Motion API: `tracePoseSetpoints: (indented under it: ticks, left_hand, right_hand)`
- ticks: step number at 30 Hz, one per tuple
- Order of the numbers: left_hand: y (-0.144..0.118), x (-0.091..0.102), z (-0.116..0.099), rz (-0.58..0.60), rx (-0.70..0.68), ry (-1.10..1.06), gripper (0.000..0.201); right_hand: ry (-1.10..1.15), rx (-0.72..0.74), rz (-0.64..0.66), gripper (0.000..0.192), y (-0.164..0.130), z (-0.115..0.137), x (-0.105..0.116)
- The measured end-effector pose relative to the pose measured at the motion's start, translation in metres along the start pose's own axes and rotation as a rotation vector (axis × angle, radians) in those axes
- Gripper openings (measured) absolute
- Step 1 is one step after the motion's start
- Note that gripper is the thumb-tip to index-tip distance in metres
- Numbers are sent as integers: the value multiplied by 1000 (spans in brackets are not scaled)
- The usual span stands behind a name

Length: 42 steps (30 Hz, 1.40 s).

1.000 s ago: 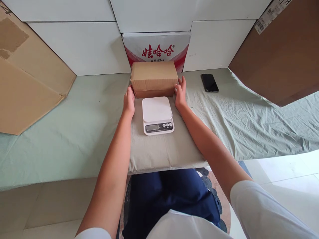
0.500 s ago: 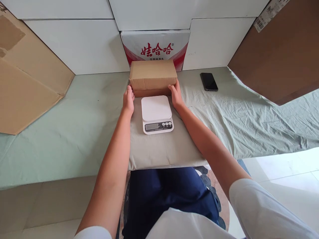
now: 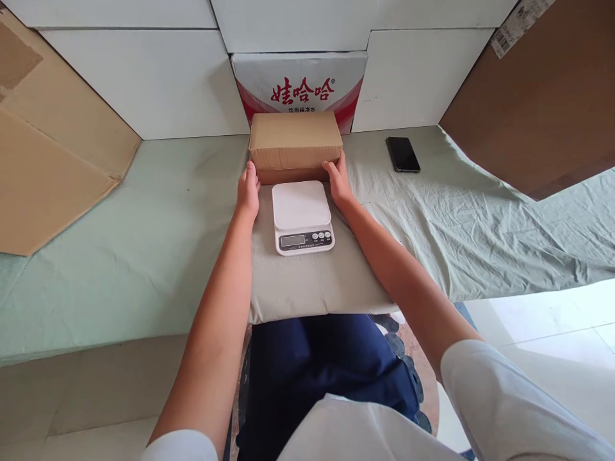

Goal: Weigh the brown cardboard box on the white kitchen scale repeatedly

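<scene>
A closed brown cardboard box (image 3: 295,137) stands on the cloth-covered surface just behind a white digital kitchen scale (image 3: 301,214). My left hand (image 3: 248,191) presses against the box's lower left end. My right hand (image 3: 337,182) presses against its lower right end, fingers wrapped onto the front corner, so the box is held between both hands. The scale's platform is bare and its display faces me. It rests on a grey padded mat (image 3: 312,285) in front of me.
A white and red printed carton (image 3: 300,86) stands right behind the box, against white blocks. A black phone (image 3: 402,154) lies to the right on the green cloth. Flattened cardboard (image 3: 52,160) leans at the left, and a large brown box (image 3: 542,102) stands at the right.
My right hand has moved in from beside the box to its front right corner, and both hands now press its ends. The view has shifted down slightly.
</scene>
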<state>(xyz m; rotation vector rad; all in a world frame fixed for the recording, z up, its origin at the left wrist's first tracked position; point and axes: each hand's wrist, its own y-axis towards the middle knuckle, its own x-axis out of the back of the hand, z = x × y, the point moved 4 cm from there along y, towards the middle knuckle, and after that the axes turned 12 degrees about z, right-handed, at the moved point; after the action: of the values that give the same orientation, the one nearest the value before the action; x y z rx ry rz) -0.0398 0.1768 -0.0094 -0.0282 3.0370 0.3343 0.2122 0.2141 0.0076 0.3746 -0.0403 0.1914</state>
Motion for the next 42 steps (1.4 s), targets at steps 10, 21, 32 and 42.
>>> tracePoseSetpoints:
  ticks: [10, 21, 32, 42]
  left_hand:
    - [-12, -9, -28, 24, -19, -51, 84]
    - [-115, -30, -81, 44, -129, -4, 89]
    - [-161, -29, -68, -48, -20, -58, 91]
    - [-158, -30, -68, -49, -25, -58, 88]
  right_hand:
    - [-69, 22, 32, 79, -11, 31, 0]
    - [-43, 102, 65, 75, -115, 85, 7]
    - [-5, 38, 86, 74, -133, 69, 3]
    - [3, 31, 83, 67, -132, 77, 3]
